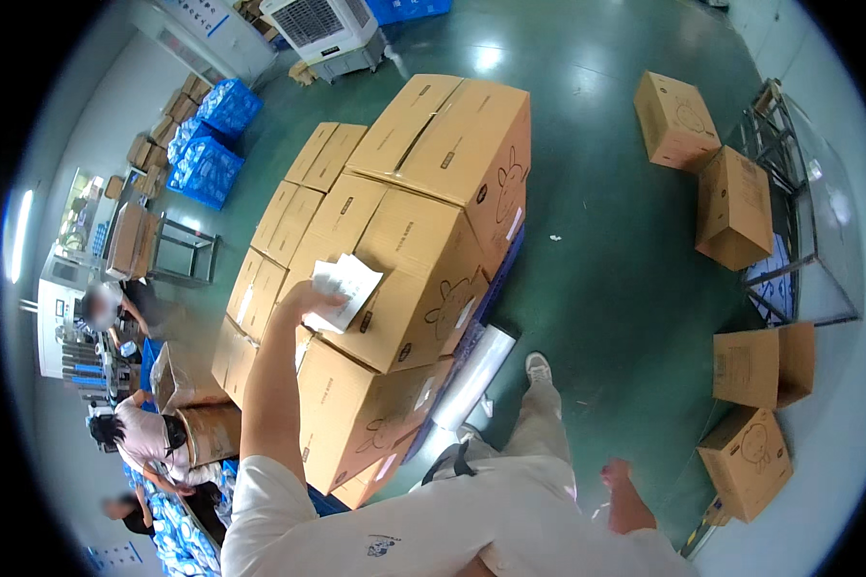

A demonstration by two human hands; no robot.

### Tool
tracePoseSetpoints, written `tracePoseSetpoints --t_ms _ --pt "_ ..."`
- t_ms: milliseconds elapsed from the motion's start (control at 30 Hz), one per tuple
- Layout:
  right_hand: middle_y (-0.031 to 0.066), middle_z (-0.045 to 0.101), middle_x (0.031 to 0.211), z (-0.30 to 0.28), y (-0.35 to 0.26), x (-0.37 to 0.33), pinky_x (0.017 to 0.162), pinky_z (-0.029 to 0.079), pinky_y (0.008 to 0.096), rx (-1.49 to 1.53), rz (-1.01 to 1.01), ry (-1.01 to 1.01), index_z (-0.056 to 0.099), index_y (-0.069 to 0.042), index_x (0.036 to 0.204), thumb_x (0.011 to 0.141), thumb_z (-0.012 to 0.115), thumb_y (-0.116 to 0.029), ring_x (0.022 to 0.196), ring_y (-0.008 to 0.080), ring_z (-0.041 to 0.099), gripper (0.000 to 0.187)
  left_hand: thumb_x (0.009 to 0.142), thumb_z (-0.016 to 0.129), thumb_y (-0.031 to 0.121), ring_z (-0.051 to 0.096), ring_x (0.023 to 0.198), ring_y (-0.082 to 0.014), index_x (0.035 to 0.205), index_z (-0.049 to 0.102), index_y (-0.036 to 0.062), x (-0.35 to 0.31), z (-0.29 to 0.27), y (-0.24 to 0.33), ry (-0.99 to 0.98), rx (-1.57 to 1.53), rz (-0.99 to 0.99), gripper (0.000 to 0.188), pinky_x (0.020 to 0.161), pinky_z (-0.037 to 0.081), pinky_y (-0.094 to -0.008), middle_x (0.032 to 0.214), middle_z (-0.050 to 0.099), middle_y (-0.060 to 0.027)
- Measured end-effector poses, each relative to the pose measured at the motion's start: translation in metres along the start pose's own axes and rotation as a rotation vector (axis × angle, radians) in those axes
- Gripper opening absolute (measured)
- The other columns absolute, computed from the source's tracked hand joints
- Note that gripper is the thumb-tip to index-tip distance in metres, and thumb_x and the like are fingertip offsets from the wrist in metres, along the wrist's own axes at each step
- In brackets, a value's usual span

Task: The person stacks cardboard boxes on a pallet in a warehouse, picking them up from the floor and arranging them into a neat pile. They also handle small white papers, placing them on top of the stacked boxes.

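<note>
A big stack of brown cardboard cartons [394, 240] fills the middle of the view, piled several layers high on a blue pallet [496, 284] of which only an edge strip shows between the boxes and the green floor [597, 269]. The lower cartons are partly covered by the person's own shoulder and arm, so how far the stack runs down is hard to tell. Loose cartons [731, 207] stand well apart to the right beside a metal cage trolley [799, 212], which bends toward the rim and is cut off there. A roll of clear stretch film [473, 377] leans against the stack's near corner, its lower end hidden behind the person's clothing. At the far left, other people sit among boxes and blue crates, small and blurred.

The left hand [308, 300] lies on top of a carton near the stack's front, fingers closed on a sheaf of white paper sheets [344, 290] that rests flat on the box lid; what is printed on them cannot be made out. The right hand [616, 476] hangs low by the leg, holding nothing visible, though its fingers are too foreshortened to say whether they are curled or spread
</note>
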State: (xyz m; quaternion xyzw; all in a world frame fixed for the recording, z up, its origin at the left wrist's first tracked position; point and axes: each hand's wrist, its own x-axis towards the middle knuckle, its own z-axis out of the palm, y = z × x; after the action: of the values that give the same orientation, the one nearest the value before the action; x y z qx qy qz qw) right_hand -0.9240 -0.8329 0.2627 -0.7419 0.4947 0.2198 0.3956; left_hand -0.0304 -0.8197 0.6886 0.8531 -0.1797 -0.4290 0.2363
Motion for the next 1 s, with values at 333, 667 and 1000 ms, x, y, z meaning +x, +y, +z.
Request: tracePoseSetpoints --t_ms 333,667,1000 --pt "0.0127 0.066 0.110 -0.301 -0.357 0.126 0.089 0.048 0.0332 0.734 -0.215 -0.151 0.061 0.000 0.116 0.092 0.060 -0.034 0.103 0.0228 0.063 0.041 0.071 0.084 0.013 0.070 0.084 -0.0231 0.121 0.054 -0.0087 -0.102 0.086 0.073 0.040 -0.582 0.149 0.061 0.077 0.057 -0.0343 0.097 0.070 -0.0146" --pt "0.0111 0.060 0.119 -0.318 -0.566 -0.025 0.092 0.052 0.0366 1.164 -0.434 -0.878 0.047 -0.003 0.128 0.097 0.057 -0.017 0.109 0.0216 0.060 0.035 0.081 0.075 0.016 0.057 0.119 -0.0267 0.136 0.045 0.0005 -0.250 0.292 0.037 -0.025 -1.421 0.007 0.064 0.103 0.045 -0.0434 0.129 0.058 -0.0137" --pt "0.0095 0.063 0.114 -0.255 -0.490 -0.100 0.092 0.049 0.0322 0.423 -0.709 -0.878 0.049 0.001 0.129 0.097 0.058 -0.013 0.104 0.0165 0.060 0.037 0.080 0.065 0.026 0.053 0.124 -0.0374 0.142 0.042 0.0048 -0.345 0.444 -0.039 -0.114 -2.231 0.310 0.069 0.106 0.041 -0.0537 0.137 0.053 -0.0168"
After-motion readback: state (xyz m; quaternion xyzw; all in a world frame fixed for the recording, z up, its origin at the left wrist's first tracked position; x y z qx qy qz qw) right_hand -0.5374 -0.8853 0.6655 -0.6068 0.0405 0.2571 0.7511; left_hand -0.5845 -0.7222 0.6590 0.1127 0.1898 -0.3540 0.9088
